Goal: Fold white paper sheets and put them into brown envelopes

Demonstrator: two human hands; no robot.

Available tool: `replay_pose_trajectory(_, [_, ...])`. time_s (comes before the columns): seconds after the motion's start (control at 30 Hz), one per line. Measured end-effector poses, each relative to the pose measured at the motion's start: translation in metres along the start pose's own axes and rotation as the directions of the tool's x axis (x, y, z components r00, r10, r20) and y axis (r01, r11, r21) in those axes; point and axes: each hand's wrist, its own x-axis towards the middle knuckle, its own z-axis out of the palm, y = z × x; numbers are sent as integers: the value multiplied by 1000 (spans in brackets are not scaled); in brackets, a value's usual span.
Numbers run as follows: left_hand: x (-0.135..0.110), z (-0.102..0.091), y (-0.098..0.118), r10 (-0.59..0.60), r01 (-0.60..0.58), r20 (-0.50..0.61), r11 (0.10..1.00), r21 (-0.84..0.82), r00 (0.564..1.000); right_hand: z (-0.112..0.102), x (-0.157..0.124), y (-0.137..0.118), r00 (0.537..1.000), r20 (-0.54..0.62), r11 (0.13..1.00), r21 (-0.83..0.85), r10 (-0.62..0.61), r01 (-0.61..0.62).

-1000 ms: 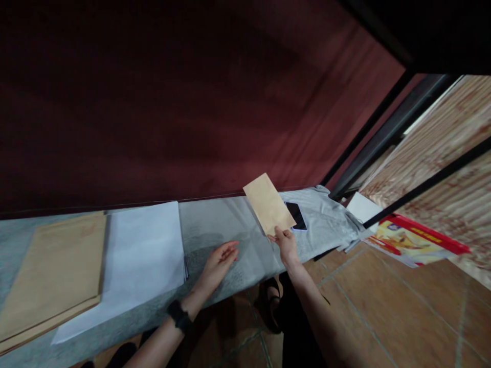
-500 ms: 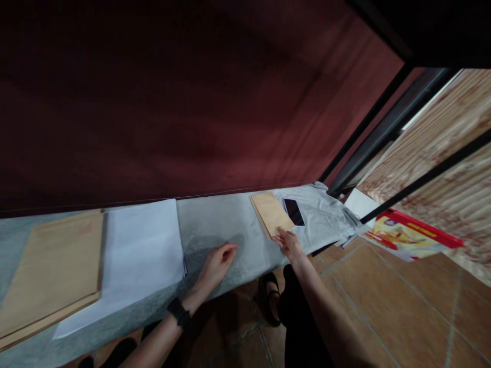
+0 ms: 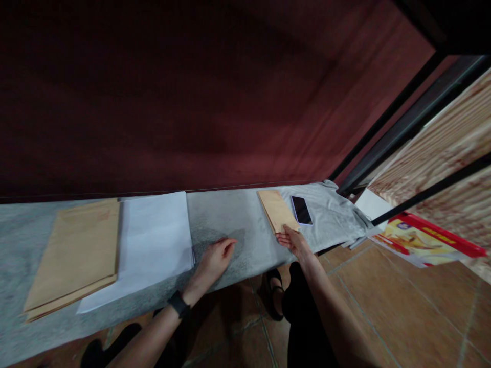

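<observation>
A small brown envelope (image 3: 276,209) lies flat on the grey cloth-covered table (image 3: 233,225). My right hand (image 3: 292,240) rests at its near corner, fingers stretched out and touching it. My left hand (image 3: 215,259) lies palm down on the bare cloth to the left, fingers loosely apart, holding nothing. A black band sits on its wrist. A black phone (image 3: 302,210) lies just right of the envelope.
A stack of white paper (image 3: 153,245) and a stack of large brown envelopes (image 3: 76,253) lie at the left of the table. A red and yellow printed sheet (image 3: 425,240) lies on the tiled floor at right. A dark red wall stands behind.
My right hand lowered the small brown envelope from the air onto the table beside the phone and now rests flat at its corner. My left hand stayed in place.
</observation>
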Motion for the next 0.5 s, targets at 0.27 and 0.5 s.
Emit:
replay_pose_trajectory(0.27, [-11,-20,-3,40,-17,-71,955,295,997,-7,-10,-5,991,-29,990,-55,127,-128])
replay_pose_trajectory(0.5, [-33,-48,-11,-212,250,-134,789,561,968,12,-20,3,976,185,986,-141,115,-89])
